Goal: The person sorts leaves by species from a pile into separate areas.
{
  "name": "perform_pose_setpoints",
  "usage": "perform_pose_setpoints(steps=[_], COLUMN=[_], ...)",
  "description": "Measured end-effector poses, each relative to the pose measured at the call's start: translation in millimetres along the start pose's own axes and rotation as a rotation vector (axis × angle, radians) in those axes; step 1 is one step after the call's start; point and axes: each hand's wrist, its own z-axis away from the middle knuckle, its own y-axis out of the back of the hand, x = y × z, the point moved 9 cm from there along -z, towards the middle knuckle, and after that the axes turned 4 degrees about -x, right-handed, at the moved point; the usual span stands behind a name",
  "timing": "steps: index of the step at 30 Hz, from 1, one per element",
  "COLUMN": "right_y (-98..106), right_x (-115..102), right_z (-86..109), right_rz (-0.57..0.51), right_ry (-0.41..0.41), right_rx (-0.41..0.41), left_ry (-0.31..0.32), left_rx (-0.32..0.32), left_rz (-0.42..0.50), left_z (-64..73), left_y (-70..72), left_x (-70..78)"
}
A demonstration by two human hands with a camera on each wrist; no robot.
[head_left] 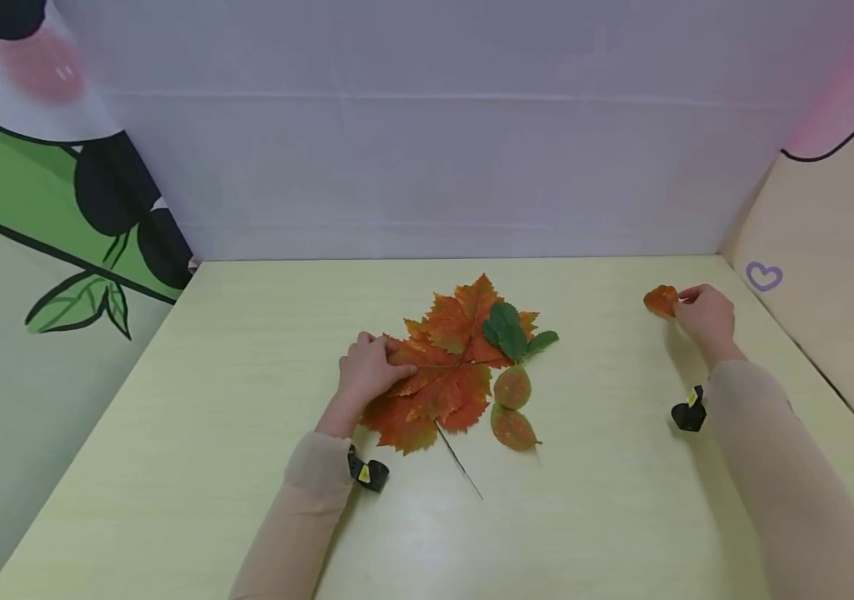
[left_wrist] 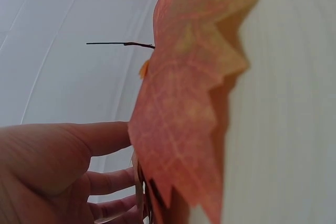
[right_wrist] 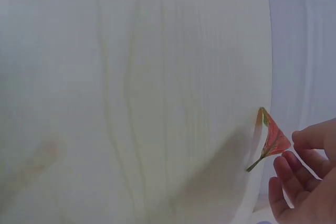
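Observation:
Large orange artificial maple leaves (head_left: pixel 445 383) lie overlapped on the table, a thin dark stem pointing toward the front. My left hand (head_left: pixel 372 367) grips their left edge, and in the left wrist view its thumb (left_wrist: pixel 107 137) presses one side with the fingers behind. Far to the right, my right hand (head_left: pixel 707 318) pinches one end of a small orange-red leaf (head_left: pixel 661 301) between thumb and fingers. In the right wrist view this leaf (right_wrist: pixel 275 140) looks folded, with a short stem. Its far side is hidden there.
Green leaves (head_left: pixel 509 331) lie against the right side of the maple leaves. Below them, two small orange-green leaves (head_left: pixel 512 387) sit one above the other. The pale table (head_left: pixel 194 467) meets a lavender backdrop (head_left: pixel 456 175) at the back and a printed panel at each side.

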Motion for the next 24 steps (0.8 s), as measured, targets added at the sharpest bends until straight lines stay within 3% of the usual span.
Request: perform_pose_setpoints(steps=[6, 13, 24], right_y=[-11, -17, -33], right_x=[-11, -32, -74], right_z=[7.2, 22.2, 53.6], right_rz=[0.038, 0.082, 0.143], right_ry=[0.018, 0.135, 0.306], right_rx=[-0.032, 0.026, 0.012], left_ry=[0.006, 0.003, 0.003], left_rx=[-0.003, 0.002, 0.006], left_rz=[-0.002, -0.01, -0.01], left_z=[1.1, 1.4, 0.9], left_y=[1.7, 2.2, 0.3], left_x=[1.0, 0.9, -0.2])
